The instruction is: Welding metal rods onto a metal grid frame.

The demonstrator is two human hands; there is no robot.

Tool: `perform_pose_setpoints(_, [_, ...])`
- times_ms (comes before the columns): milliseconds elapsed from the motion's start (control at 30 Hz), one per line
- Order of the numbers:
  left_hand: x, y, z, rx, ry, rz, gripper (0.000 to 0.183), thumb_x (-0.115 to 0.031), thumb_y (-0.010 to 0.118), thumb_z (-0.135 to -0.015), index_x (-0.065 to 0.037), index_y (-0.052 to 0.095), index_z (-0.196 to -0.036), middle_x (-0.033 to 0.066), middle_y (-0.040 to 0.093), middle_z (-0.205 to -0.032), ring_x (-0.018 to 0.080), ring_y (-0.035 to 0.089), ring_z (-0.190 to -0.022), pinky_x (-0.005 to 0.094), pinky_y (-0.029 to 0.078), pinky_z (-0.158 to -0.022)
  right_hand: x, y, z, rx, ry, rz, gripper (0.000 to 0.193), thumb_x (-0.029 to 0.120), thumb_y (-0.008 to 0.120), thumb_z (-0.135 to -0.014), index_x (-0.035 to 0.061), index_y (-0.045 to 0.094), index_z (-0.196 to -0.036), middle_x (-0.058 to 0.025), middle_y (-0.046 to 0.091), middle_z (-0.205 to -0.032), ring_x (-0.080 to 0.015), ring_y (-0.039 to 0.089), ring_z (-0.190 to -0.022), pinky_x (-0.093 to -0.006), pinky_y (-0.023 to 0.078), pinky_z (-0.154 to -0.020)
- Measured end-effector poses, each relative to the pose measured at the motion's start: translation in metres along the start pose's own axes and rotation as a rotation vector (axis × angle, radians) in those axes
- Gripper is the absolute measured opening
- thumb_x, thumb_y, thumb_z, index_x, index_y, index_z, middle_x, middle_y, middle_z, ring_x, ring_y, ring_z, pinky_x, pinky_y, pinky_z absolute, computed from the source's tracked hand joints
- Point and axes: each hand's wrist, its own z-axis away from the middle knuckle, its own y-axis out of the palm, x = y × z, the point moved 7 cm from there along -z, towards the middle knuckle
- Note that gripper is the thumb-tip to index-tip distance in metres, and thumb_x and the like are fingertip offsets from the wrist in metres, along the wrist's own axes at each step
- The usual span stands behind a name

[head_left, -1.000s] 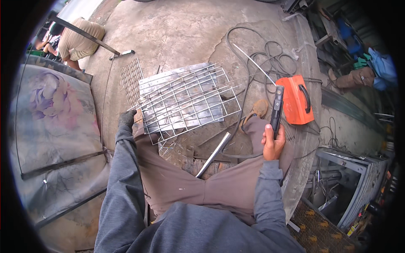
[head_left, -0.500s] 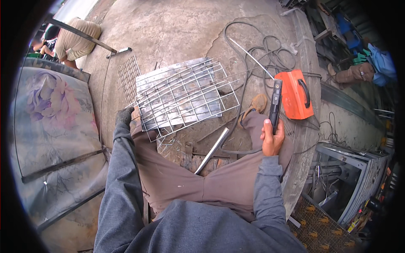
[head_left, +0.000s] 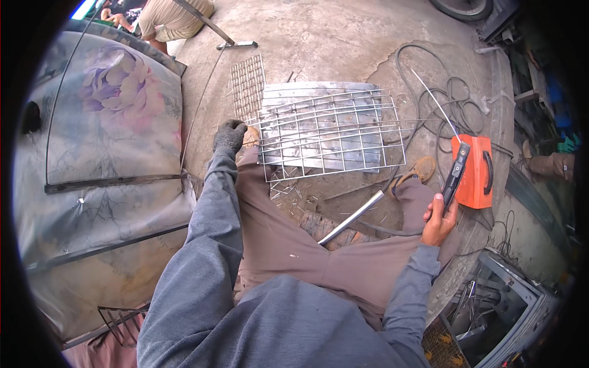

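Observation:
My left hand, in a dark knit glove, is closed at the left edge of a wire grid, apparently gripping its wire ends. The grid lies over a grey sheet metal plate, with its right end reaching past the plate. My bare right hand is wrapped around a black electrode holder. A thin pale welding rod sticks out of the holder's tip, pointing up and left, apart from the grid. Between my legs rests a silver metal bar.
An orange case with a black handle stands beside the holder. Dark cable loops over the concrete. A smaller mesh piece lies beyond my left hand. Flower-printed panels stand left; a metal frame is lower right. Another person crouches far left.
My view has swung left, so the scene sits farther right. The grid has turned to line up more closely with the plate. The electrode holder tilts more to the right, still in my right hand.

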Motion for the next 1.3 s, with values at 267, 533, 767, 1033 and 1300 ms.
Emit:
perform_pose_setpoints(267, [0.008, 0.007, -0.012, 0.053, -0.063, -0.106, 0.045, -0.046, 0.067, -0.085, -0.01, 0.077, -0.11, 0.0168, 0.074, -0.11, 0.0326, 0.07, -0.107, 0.0422, 0.052, -0.096, -0.007, 0.008, 0.0, 0.031, -0.003, -0.004, 0.026, 0.028, 0.069, -0.096, 0.0064, 0.058, -0.104, 0.0012, 0.053, -0.073, -0.0043, 0.046, -0.053, -0.0202, 0.039, -0.047])
perform_pose_setpoints(533, [0.008, 0.02, -0.018, 0.076, -0.034, -0.059, 0.044, -0.041, 0.069, -0.084, -0.008, 0.076, -0.111, 0.0162, 0.075, -0.108, 0.0305, 0.071, -0.105, 0.0406, 0.052, -0.095, -0.005, 0.003, 0.0, 0.016, 0.013, -0.009, 0.026, 0.027, 0.069, -0.096, 0.0056, 0.058, -0.105, 0.0006, 0.055, -0.074, -0.0045, 0.048, -0.055, -0.0204, 0.04, -0.049])
perform_pose_setpoints(767, [0.019, 0.023, -0.024, 0.057, -0.032, -0.078, 0.041, -0.039, 0.07, -0.085, -0.009, 0.076, -0.111, 0.0168, 0.074, -0.11, 0.0317, 0.07, -0.107, 0.0406, 0.052, -0.095, -0.002, 0.005, 0.0, 0.031, 0.039, -0.026, 0.025, 0.027, 0.069, -0.096, 0.0062, 0.056, -0.101, 0.0006, 0.055, -0.073, -0.0044, 0.048, -0.055, -0.0203, 0.04, -0.048])
perform_pose_setpoints(1033, [0.033, 0.03, -0.032, 0.053, -0.047, -0.021, 0.038, -0.037, 0.072, -0.085, -0.009, 0.077, -0.11, 0.0161, 0.075, -0.109, 0.0311, 0.071, -0.106, 0.0408, 0.052, -0.094, -0.004, 0.005, 0.0, 0.027, 0.047, -0.038, 0.025, 0.028, 0.07, -0.095, 0.0071, 0.057, -0.1, 0.0005, 0.055, -0.072, -0.0044, 0.047, -0.054, -0.02, 0.039, -0.048])
perform_pose_setpoints(1300, [0.044, 0.033, -0.035, 0.059, -0.059, 0.034, 0.038, -0.037, 0.075, -0.085, -0.008, 0.077, -0.11, 0.0169, 0.076, -0.107, 0.0305, 0.071, -0.104, 0.0401, 0.053, -0.093, -0.002, 0.005, 0.001, 0.027, 0.044, -0.034, 0.026, 0.029, 0.07, -0.095, 0.0065, 0.057, -0.102, 0.0005, 0.055, -0.073, -0.0042, 0.047, -0.054, -0.0201, 0.04, -0.048])
